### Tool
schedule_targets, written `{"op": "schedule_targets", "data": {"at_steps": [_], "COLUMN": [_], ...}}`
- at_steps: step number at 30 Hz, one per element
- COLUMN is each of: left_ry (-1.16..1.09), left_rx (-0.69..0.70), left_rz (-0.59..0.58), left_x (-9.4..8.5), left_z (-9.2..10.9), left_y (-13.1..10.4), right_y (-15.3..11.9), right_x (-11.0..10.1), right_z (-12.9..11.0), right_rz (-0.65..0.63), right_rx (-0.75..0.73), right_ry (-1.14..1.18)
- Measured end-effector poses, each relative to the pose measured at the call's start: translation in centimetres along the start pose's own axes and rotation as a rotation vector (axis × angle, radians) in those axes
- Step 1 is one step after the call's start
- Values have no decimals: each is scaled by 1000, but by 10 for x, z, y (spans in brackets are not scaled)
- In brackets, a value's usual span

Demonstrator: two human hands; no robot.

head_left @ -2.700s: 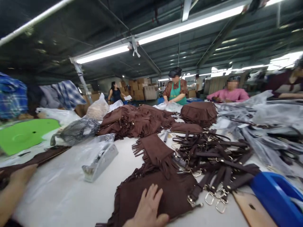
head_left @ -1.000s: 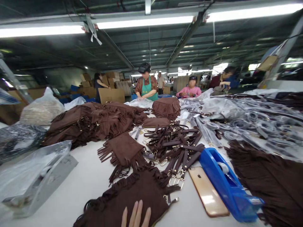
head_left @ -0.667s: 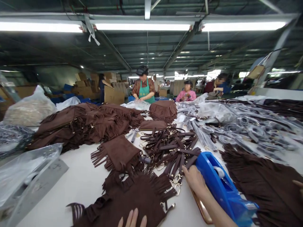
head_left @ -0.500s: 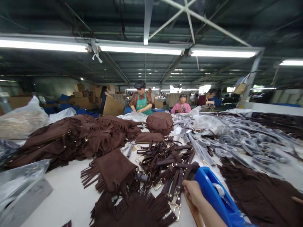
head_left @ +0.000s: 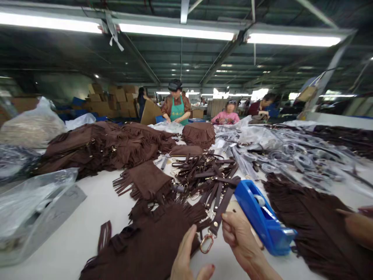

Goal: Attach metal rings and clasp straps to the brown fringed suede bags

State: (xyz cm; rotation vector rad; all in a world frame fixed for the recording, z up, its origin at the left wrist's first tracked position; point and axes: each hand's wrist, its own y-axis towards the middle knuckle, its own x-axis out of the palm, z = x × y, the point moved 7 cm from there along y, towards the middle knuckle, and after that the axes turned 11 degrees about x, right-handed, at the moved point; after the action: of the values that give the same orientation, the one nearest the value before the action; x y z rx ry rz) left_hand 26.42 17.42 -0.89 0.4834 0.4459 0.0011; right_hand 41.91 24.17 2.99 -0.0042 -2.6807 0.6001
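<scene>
Between thumb and curled fingers, my right hand (head_left: 241,237) pinches a dark brown leather strap (head_left: 223,206) near its lower end. A gold snap hook (head_left: 206,244) hangs from that end, just off the table. My left hand (head_left: 186,258) is raised at the bottom centre, fingers stretched and thumb apart, holding nothing; the hook is close to its fingertips. Left of it lies a brown fringed suede bag (head_left: 151,245), cut off by the lower edge. The held strap runs up toward a tangled pile of straps (head_left: 201,171) with gold hardware.
A blue tape dispenser (head_left: 262,217) stands right of my right hand. Another person's hand (head_left: 359,225) rests on a fringed brown piece (head_left: 314,221). Plastic-wrapped straps (head_left: 297,155) cover the far right; brown bags (head_left: 87,147) heap at left, behind a plastic-lined box (head_left: 61,210). Co-workers (head_left: 176,105) are across the table.
My right hand has drawn a strap toward me, away from the pile. My left hand has come into view. The view has tilted down; the tape dispenser now stands further from my arm.
</scene>
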Motion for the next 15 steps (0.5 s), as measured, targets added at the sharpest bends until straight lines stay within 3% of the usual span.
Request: {"op": "schedule_targets", "data": {"at_steps": [3,5,7,9,11,13,15], "left_ry": [-624,-834,-905,-942,-1011,-1110,-1207], "left_rx": [-365,-537,-624,-661,-667,-649,-643], "left_rz": [-123,-187,-211,-234,-266,-277,-296], "left_x": [35,50,53,52,50,46,40], "left_z": [7,11,13,15,21,31,41], "left_y": [0,-5,-13,-22,-26,-25,-22], "right_y": [-16,-21,-26,-35,-58,-82,-89], "right_x": [4,-1,-12,-17,-5,14,25], "right_z": [24,37,43,32,15,15,25], "right_rz": [-59,-71,-26,49,42,-111,-296], "right_rx": [86,102,39,-239,-710,-1108,-1190], "right_ry": [15,-47,-265,-597,-916,-1122,-1232]}}
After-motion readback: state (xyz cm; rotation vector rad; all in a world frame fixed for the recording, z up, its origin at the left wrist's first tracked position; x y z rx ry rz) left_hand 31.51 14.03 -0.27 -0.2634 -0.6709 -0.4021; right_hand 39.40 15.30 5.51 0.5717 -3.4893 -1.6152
